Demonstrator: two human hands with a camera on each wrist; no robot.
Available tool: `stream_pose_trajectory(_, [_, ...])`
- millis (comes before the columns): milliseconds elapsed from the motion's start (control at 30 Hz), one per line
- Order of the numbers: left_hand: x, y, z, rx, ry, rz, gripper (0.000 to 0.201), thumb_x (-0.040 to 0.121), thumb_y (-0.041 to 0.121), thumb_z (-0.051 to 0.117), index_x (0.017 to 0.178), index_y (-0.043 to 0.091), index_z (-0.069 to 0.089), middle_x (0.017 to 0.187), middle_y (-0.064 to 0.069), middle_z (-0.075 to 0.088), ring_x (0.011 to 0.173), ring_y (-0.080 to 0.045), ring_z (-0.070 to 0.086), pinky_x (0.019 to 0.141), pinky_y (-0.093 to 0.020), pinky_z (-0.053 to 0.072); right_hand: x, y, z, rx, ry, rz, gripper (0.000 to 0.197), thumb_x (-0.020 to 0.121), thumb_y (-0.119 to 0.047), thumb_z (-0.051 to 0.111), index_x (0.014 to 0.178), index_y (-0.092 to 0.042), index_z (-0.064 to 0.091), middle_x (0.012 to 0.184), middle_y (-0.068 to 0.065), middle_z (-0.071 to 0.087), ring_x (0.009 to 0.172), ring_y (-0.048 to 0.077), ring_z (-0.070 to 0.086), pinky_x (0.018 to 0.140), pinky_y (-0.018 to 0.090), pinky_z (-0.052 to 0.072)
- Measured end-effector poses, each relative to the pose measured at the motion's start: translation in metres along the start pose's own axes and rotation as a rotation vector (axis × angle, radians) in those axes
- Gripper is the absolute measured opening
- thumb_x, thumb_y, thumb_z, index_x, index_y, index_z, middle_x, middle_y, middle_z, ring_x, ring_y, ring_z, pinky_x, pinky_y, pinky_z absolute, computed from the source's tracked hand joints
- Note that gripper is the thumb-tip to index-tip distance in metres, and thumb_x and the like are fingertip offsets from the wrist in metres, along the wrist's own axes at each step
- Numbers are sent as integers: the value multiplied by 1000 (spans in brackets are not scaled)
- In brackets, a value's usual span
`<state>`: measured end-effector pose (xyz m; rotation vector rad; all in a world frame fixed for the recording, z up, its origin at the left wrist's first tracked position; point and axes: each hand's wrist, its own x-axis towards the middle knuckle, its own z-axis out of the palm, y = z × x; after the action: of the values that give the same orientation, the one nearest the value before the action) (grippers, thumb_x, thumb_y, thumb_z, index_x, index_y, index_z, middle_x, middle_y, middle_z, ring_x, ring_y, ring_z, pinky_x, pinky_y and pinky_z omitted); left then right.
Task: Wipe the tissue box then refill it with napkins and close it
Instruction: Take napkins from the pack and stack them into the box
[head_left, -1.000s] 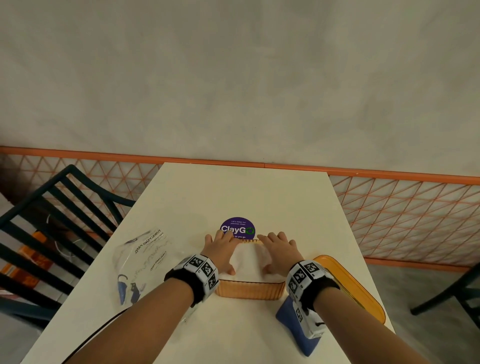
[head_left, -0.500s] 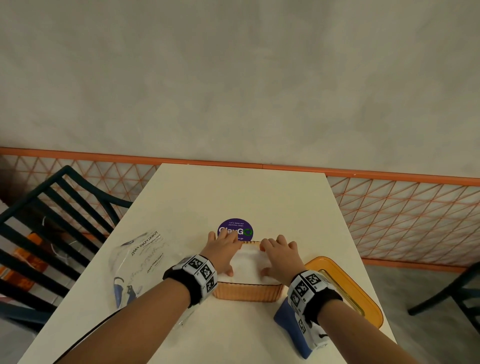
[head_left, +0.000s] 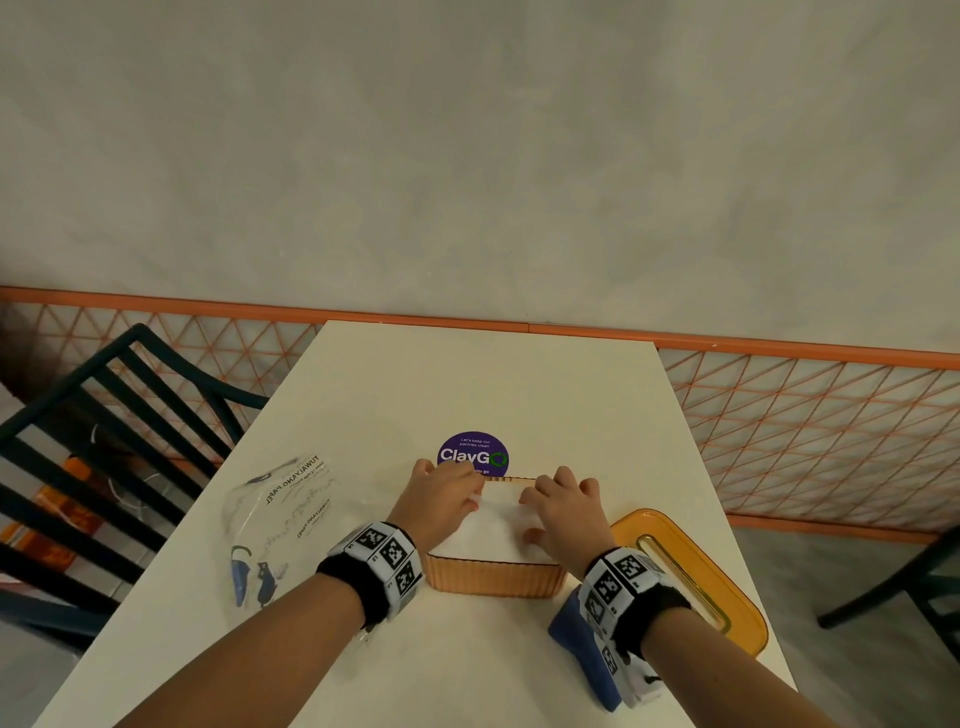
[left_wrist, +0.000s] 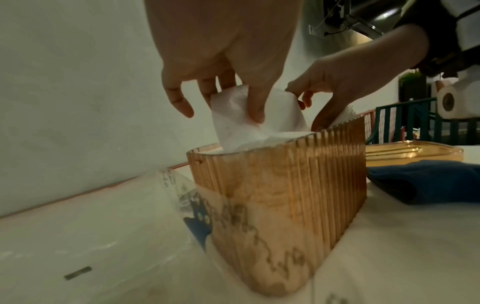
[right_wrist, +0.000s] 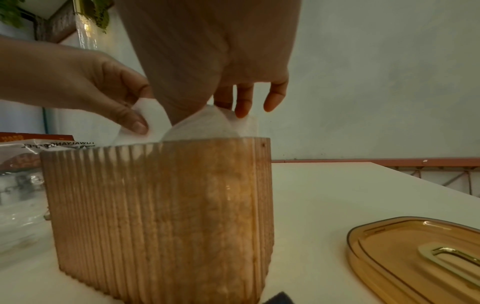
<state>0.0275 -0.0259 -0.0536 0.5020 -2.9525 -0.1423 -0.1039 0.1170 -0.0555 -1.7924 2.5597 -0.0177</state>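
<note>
Both hands pinch the top white paper napkin (left_wrist: 255, 121) above the ribbed amber translucent tissue box (head_left: 496, 579): left hand (head_left: 441, 499) and right hand (head_left: 563, 512) each in a closed grip on it. Box at lower centre of the cream tabletop (head_left: 493, 384); amber slotted lid (head_left: 696, 577) and folded blue cloth (head_left: 582, 649) at lower right.

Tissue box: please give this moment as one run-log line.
tissue box: open, full | top napkin: pinched by left hand, right hand | lid: off, on table

Lid (head_left: 696, 577) and cloth (head_left: 576, 639) crowd the box's (head_left: 493, 577) right; far tabletop (head_left: 493, 384) lies open.
</note>
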Motion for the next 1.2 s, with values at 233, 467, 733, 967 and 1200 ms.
stream_pose_trajectory(233, [-13, -1, -3, 184, -36, 73, 34, 45, 35, 91, 57, 30, 60, 63, 17, 58, 63, -5, 60, 61, -29, 52, -5, -1, 1, -73, 34, 21, 22, 67, -31, 80, 84, -21, 69, 83, -2, 66, 85, 23, 56, 72, 41, 44])
stream_pose_trajectory(467, [-22, -6, 4, 313, -55, 114, 37, 41, 39, 90, 55, 29, 58, 61, 16, 56, 63, -7, 58, 72, -30, 36, -7, -2, 5, -38, 14, -45, 25, 94, -25, 49, 116, -17, 59, 114, 1, 59, 112, 26, 43, 92, 40, 32])
stream_pose_trajectory(733, [-22, -14, -3, 48, -147, -12, 30, 77, 47, 66, 95, 23, 64, 100, 8, 61, 102, -14, 55, 94, -41, 33, -6, -2, 1, 21, -36, 7, 22, 94, -25, 46, 113, -18, 54, 119, -1, 57, 115, 22, 44, 95, 37, 32])
stream_pose_trajectory(967, [-6, -17, -13, -85, -382, -92, 48, 83, 35, 64, 126, 22, 47, 132, 5, 49, 124, -16, 38, 108, -40, 16, -2, 2, -8, 120, -44, 140, 22, 94, -30, 46, 113, -20, 52, 121, -2, 58, 114, 21, 46, 96, 36, 35])
stream_pose_trajectory(1200, [-1, -16, -13, -74, -412, -110, 40, 87, 30, 61, 124, 22, 49, 129, 1, 51, 117, -23, 36, 103, -39, 25, -4, -6, -6, 132, -99, 166, 40, 89, -35, 56, 125, -23, 45, 132, -3, 51, 120, 22, 41, 99, 38, 34])
